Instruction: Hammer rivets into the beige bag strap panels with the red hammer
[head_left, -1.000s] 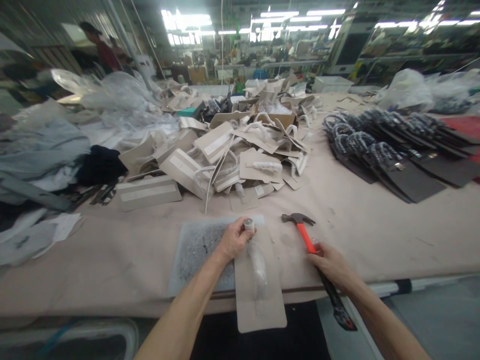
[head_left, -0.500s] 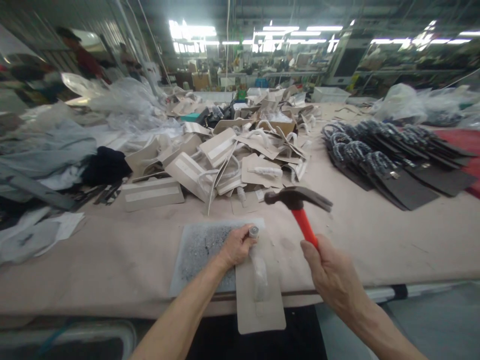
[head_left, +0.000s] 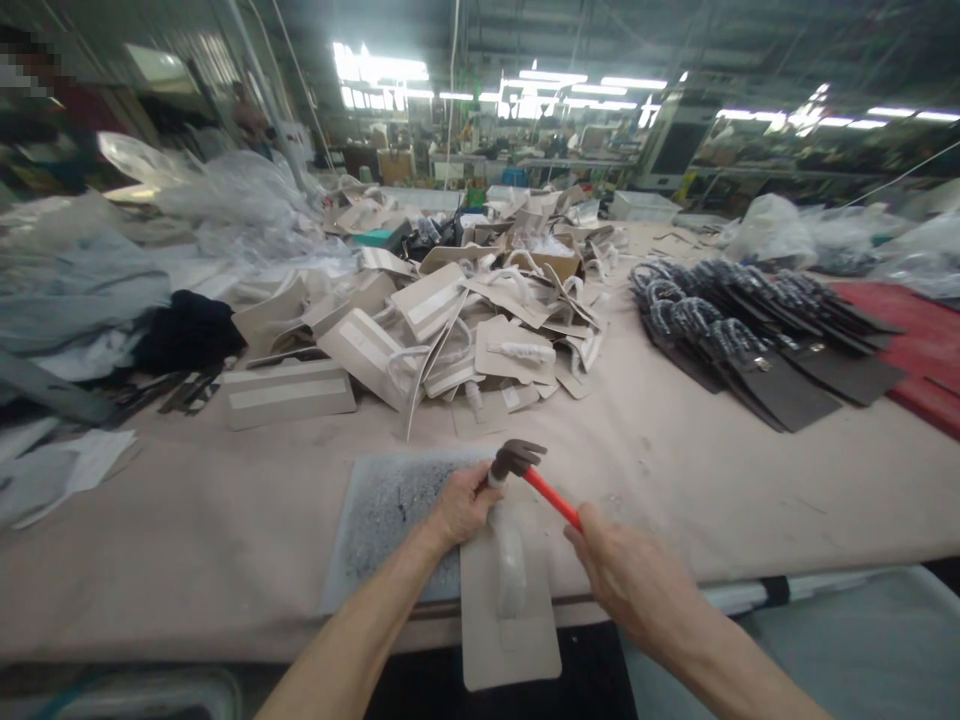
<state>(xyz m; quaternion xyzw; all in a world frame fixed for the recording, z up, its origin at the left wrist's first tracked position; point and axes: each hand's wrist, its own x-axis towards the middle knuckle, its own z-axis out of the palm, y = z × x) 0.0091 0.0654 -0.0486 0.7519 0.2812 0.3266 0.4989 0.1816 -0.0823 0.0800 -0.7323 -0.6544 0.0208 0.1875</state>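
My right hand (head_left: 626, 570) grips the red handle of a claw hammer (head_left: 553, 497). The hammer's dark head rests on or just over the top of a short metal punch (head_left: 496, 480), pinched upright in the fingers of my left hand (head_left: 461, 508). Beneath the punch lies a beige bag panel (head_left: 511, 650) with a plastic-wrapped handle (head_left: 511, 570) on it. This panel lies partly over a worn grey board (head_left: 397, 530) and sticks out past the table's front edge. The punch's lower end is hidden by my left fingers.
A heap of beige panels with wrapped handles (head_left: 435, 300) spreads behind the board. Dark panels with wrapped handles (head_left: 780, 375) lie at the right, beside a red sheet (head_left: 915, 340). Plastic bags (head_left: 225, 200) and dark cloth (head_left: 187, 335) are at the left. A person stands far left.
The hammer has swung down and left from its raised position, and its head is now at the top of the punch. My left hand still holds the punch. The view has shifted slightly.
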